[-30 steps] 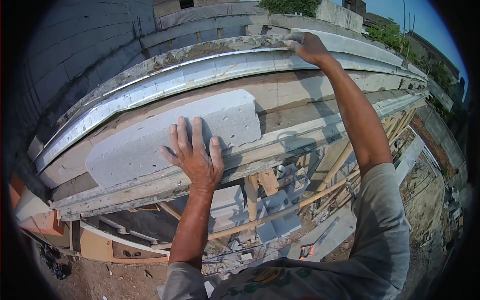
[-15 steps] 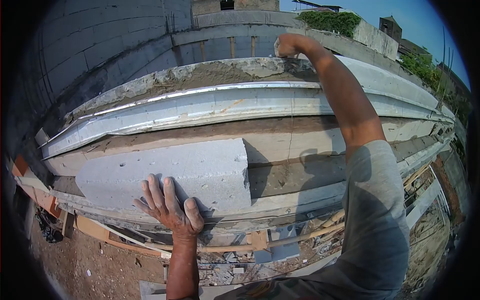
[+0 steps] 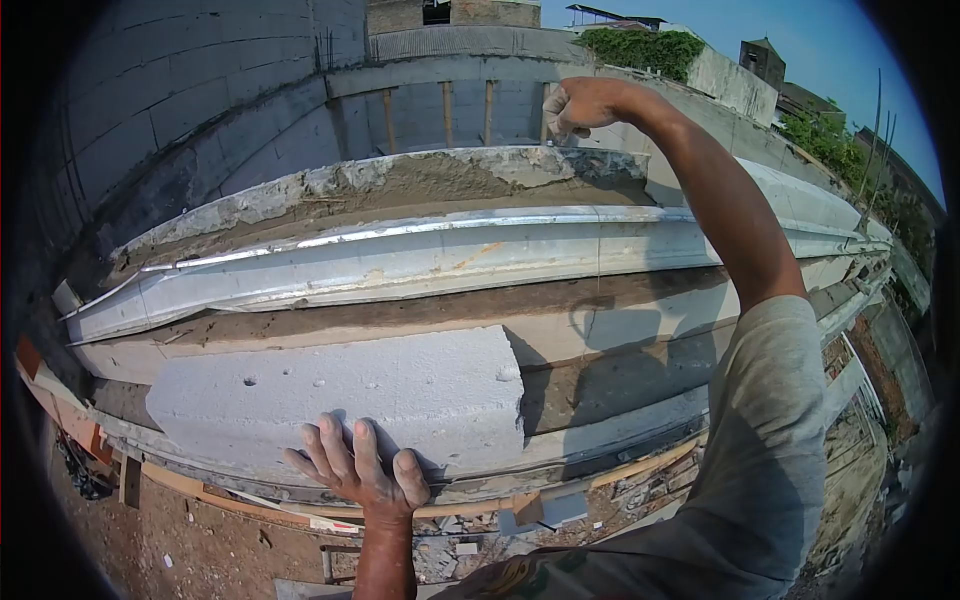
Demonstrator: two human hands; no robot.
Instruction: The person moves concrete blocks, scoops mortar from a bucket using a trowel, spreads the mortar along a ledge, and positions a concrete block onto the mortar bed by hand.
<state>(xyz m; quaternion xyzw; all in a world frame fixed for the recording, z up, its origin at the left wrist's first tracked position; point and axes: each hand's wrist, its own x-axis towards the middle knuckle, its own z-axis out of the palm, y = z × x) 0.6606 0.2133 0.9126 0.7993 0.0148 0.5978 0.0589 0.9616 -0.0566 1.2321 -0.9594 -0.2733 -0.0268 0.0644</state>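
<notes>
One long, pale-grey concrete block (image 3: 350, 380) could slip if our spread left hand (image 3: 366, 482), seven o'clock, eases; our right hand (image 3: 584, 104), one o'clock, curls, grip unclear.

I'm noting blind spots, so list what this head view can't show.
In the head view:
Left hand: palm, hidden by the hand's own back.
Block: underside, hidden by the block itself; part of its front, behind the left hand.
Right hand: anything small inside, hidden by curled fingers.
Shirt print: cut off by the bottom edge.
</notes>
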